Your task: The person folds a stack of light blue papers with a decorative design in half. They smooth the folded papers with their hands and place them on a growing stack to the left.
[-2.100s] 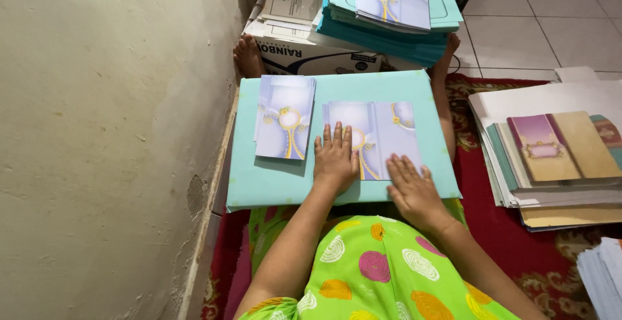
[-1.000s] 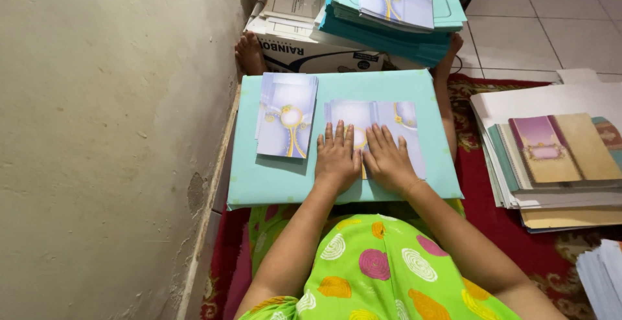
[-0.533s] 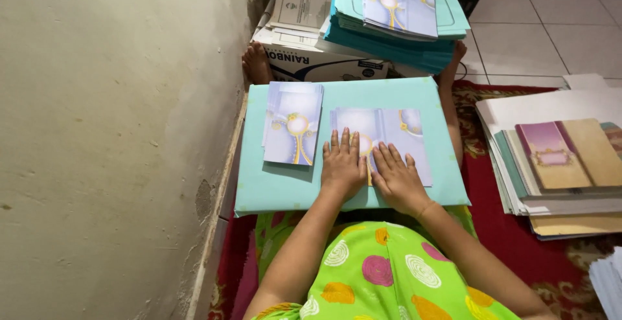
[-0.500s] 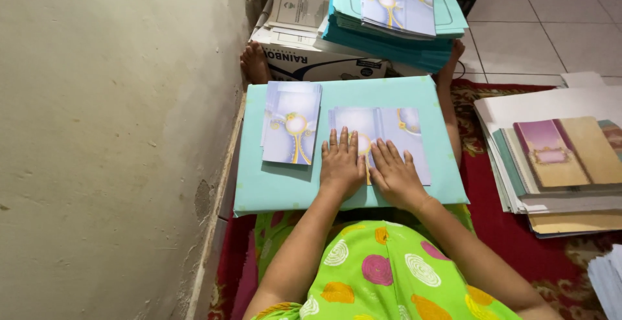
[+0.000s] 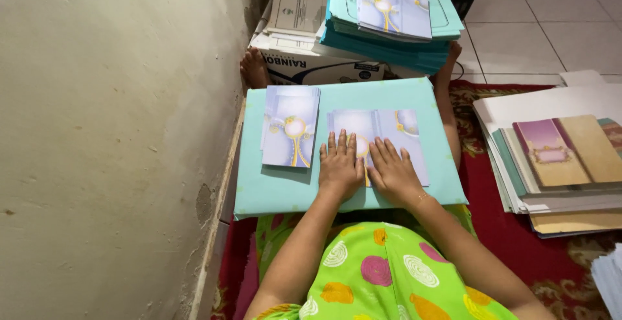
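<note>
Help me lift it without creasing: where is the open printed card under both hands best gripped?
Probably by its right edge, coming from the right. The open card lies flat on the teal board; the left hand and right hand cover its near middle, and the folded cards crowd its left.

- Wall [image 5: 110, 132]: pale plaster, scuffed and stained, fills the area left of the grip.
- Floor [image 5: 518, 28]: white square tiles, beyond and to the right.
- Rug [image 5: 518, 249]: red, patterned, covers the floor to the right.
- Lighting: even, soft, indoor.
</note>
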